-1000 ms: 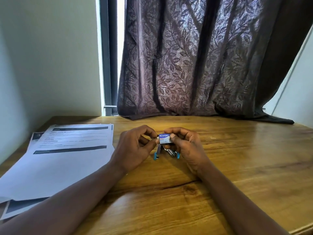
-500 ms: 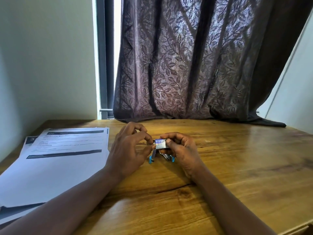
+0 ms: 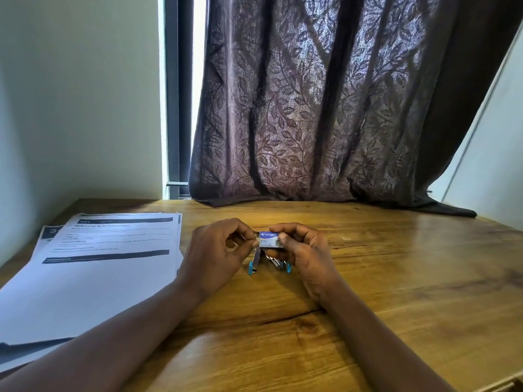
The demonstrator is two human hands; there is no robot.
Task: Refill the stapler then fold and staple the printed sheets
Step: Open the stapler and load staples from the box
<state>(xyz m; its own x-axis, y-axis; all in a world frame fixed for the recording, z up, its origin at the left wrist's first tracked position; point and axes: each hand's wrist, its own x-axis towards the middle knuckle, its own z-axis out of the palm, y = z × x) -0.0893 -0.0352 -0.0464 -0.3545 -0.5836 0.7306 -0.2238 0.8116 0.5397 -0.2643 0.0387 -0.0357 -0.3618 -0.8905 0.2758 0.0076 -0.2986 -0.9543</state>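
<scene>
Stapler (image 3: 257, 261): mostly hidden behind both hands and the box (image 3: 268, 239); only 2 blue ends and some metal show at the box's 6 o'clock.
Box: 3 o'clock end covered by the pinching thumb of the right hand (image 3: 307, 256). Print under the brand word too small to read.
Left hand (image 3: 218, 256): fingertips at the box's 9 o'clock end; pinch or mere touch, unclear.
Sheets (image 3: 107, 264): cut off by the left edge, text too small to read. Lower sheets hidden bar a corner at 10 o'clock.
Both forearms cut by the bottom edge.
Pale speck (image 3: 345, 238) on the table (image 3: 396, 278), 3 o'clock of the hands: too small to identify.
Curtain (image 3: 325, 108): cut by the top edge.

One stapler (image 3: 257, 259), one staple box (image 3: 269, 239).
</scene>
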